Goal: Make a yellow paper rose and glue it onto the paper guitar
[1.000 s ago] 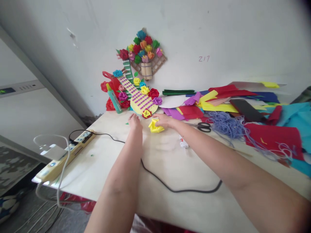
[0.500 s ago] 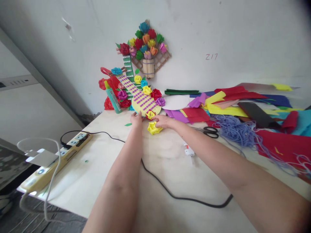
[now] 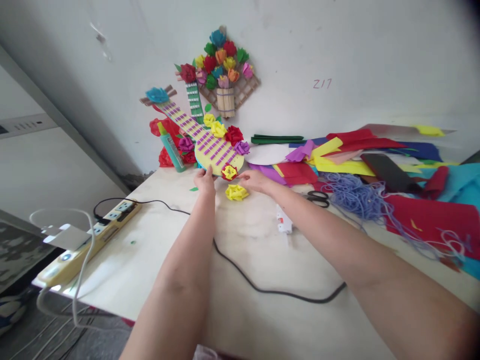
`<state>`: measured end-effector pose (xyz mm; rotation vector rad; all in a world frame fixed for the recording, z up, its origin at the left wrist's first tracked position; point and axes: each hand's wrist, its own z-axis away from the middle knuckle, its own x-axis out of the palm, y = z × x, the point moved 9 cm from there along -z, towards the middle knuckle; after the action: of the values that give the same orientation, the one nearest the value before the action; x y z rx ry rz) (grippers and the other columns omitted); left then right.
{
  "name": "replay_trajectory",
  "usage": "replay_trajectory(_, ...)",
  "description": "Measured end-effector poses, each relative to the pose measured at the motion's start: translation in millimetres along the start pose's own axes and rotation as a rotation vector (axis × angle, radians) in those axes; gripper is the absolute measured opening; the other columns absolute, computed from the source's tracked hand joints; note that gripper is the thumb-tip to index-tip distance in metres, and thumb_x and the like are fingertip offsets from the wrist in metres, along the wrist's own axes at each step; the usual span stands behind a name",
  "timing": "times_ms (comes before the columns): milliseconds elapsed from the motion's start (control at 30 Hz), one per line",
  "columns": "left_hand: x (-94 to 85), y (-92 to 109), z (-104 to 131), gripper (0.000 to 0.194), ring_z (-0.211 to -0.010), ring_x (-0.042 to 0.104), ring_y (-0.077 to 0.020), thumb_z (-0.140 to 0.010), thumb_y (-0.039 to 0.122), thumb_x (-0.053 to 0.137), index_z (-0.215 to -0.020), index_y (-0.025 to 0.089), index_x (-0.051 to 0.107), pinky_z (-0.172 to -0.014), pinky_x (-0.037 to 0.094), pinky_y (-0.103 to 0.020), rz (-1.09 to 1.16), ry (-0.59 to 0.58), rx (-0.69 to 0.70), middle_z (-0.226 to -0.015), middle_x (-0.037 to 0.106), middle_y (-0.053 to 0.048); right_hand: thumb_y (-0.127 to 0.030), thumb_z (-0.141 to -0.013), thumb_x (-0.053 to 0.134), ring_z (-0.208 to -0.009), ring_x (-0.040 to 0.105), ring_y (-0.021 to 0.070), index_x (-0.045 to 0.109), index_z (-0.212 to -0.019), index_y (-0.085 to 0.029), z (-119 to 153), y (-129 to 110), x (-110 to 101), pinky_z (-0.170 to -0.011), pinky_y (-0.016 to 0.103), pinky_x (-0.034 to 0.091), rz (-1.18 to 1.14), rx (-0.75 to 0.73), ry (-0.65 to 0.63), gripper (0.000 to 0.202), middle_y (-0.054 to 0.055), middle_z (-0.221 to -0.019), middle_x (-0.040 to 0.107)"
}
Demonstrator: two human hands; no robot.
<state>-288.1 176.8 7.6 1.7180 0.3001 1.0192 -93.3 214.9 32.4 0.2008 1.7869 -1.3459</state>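
Observation:
A yellow craft guitar [image 3: 204, 150] with purple strips leans in front of me, its neck slanting to the upper left, where a blue paper flower [image 3: 156, 95] sits. My left hand [image 3: 205, 181] grips the bottom edge, thumb on the front face. My right hand [image 3: 255, 180] is closed at the lower right edge, beside a red and yellow paper flower [image 3: 229, 172]; its fingertips are partly hidden. Just below lies a loose yellow paper flower [image 3: 236, 192] on the table. Red, purple and yellow flowers line the guitar's right side.
A green glue bottle [image 3: 172, 150] stands left of the guitar. Scissors [image 3: 318, 198], blue yarn [image 3: 350, 195] and coloured sheets [image 3: 431, 220] lie to the right. A black cord [image 3: 258, 287] crosses the table from a power strip [image 3: 90, 240]. A flower decoration [image 3: 226, 102] is behind.
The guitar has shifted, its neck end swinging left and up, away from the green-striped piece behind. Both hands have moved with its lower edge. The view has shifted slightly.

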Motion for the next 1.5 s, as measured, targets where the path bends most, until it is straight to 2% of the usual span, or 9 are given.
replay_trajectory(167,4.3,29.7,20.8,0.018,-0.077,0.065,-0.0148,-0.071,0.027,0.072,-0.071,0.016,0.059,-0.078,0.056,-0.030,0.036,-0.053,0.100,-0.073,0.065,-0.001,-0.033,-0.079,0.060,-0.097,0.064,0.0188,0.063,-0.121,-0.017,16.4,-6.4,-6.3,-0.082,0.027,0.048,0.127,-0.045,0.005,0.045,0.007,-0.110,0.068)
replay_trajectory(367,-11.7,62.7,39.0,0.017,-0.081,0.066,-0.0162,-0.074,0.028,0.071,-0.071,0.016,0.058,-0.078,0.056,-0.031,0.107,0.033,0.168,-0.077,0.066,-0.003,-0.042,-0.064,0.073,-0.125,0.049,0.0325,0.039,-0.144,-0.019,30.5,-24.2,8.5,-0.103,0.042,0.039,0.405,-0.143,-0.090,0.090,0.016,-0.140,0.049)
replay_trajectory(500,-29.2,77.1,47.4,0.020,-0.093,0.067,-0.0190,-0.074,0.035,0.071,-0.079,0.017,0.062,-0.084,0.056,-0.032,0.135,0.065,0.208,-0.088,0.068,-0.006,-0.037,-0.062,0.070,-0.130,0.043,0.0352,0.026,-0.150,-0.022,33.1,-34.8,23.2,-0.104,0.044,0.038,0.540,-0.177,-0.148,0.099,0.017,-0.148,0.038)
replay_trajectory(700,-43.6,74.3,59.0,0.028,-0.096,0.067,-0.0198,-0.073,0.042,0.072,-0.087,0.018,0.065,-0.084,0.055,-0.032,0.175,0.075,0.207,-0.094,0.070,-0.009,-0.029,-0.062,0.063,-0.129,0.044,0.0365,0.026,-0.149,-0.025,32.3,-47.3,36.5,-0.101,0.048,0.041,0.582,-0.180,-0.173,0.095,0.017,-0.143,0.042)
replay_trajectory(967,-43.2,65.6,61.4,0.022,-0.090,0.068,-0.0180,-0.075,0.036,0.071,-0.085,0.017,0.066,-0.080,0.056,-0.030,0.195,0.074,0.145,-0.092,0.070,-0.008,-0.029,-0.067,0.059,-0.125,0.047,0.0361,0.032,-0.147,-0.020,19.8,-42.7,41.5,-0.095,0.045,0.046,0.609,-0.162,-0.130,0.085,0.019,-0.135,0.050)
replay_trajectory(1100,-40.2,66.3,63.7,0.025,-0.091,0.068,-0.0187,-0.074,0.038,0.072,-0.086,0.017,0.066,-0.081,0.056,-0.032,0.207,0.034,0.131,-0.094,0.071,-0.009,-0.028,-0.066,0.061,-0.126,0.047,0.0347,0.037,-0.144,-0.020,28.1,-40.2,41.5,-0.096,0.042,0.045,0.631,-0.195,-0.150,0.082,0.018,-0.137,0.050)
replay_trajectory(1367,-25.3,59.7,70.6,0.024,-0.080,0.069,-0.0174,-0.069,0.032,0.077,-0.080,0.015,0.065,-0.080,0.057,-0.033,0.242,-0.095,0.096,-0.085,0.071,-0.007,-0.039,-0.055,0.079,-0.129,0.043,0.0385,0.041,-0.143,-0.024,79.5,-40.8,13.9,-0.105,0.048,0.035,0.670,-0.201,-0.240,0.098,0.016,-0.138,0.050)
replay_trajectory(1433,-17.7,55.6,74.4,0.025,-0.077,0.069,-0.0164,-0.067,0.031,0.078,-0.080,0.014,0.065,-0.078,0.057,-0.031,0.238,-0.152,0.072,-0.084,0.072,-0.006,-0.040,-0.059,0.077,-0.128,0.044,0.0370,0.050,-0.137,-0.022,87.4,-41.2,-4.4,-0.105,0.047,0.036,0.568,-0.199,-0.167,0.084,0.015,-0.138,0.051)
replay_trajectory(1500,-8.3,51.9,80.3,0.027,-0.075,0.069,-0.0157,-0.065,0.031,0.079,-0.082,0.014,0.066,-0.076,0.057,-0.029,0.233,-0.222,0.038,-0.085,0.073,-0.007,-0.037,-0.070,0.069,-0.118,0.054,0.0318,0.061,-0.122,-0.017,93.7,-34.3,-31.8,-0.098,0.042,0.042,0.353,-0.130,0.006,0.056,0.014,-0.129,0.059)
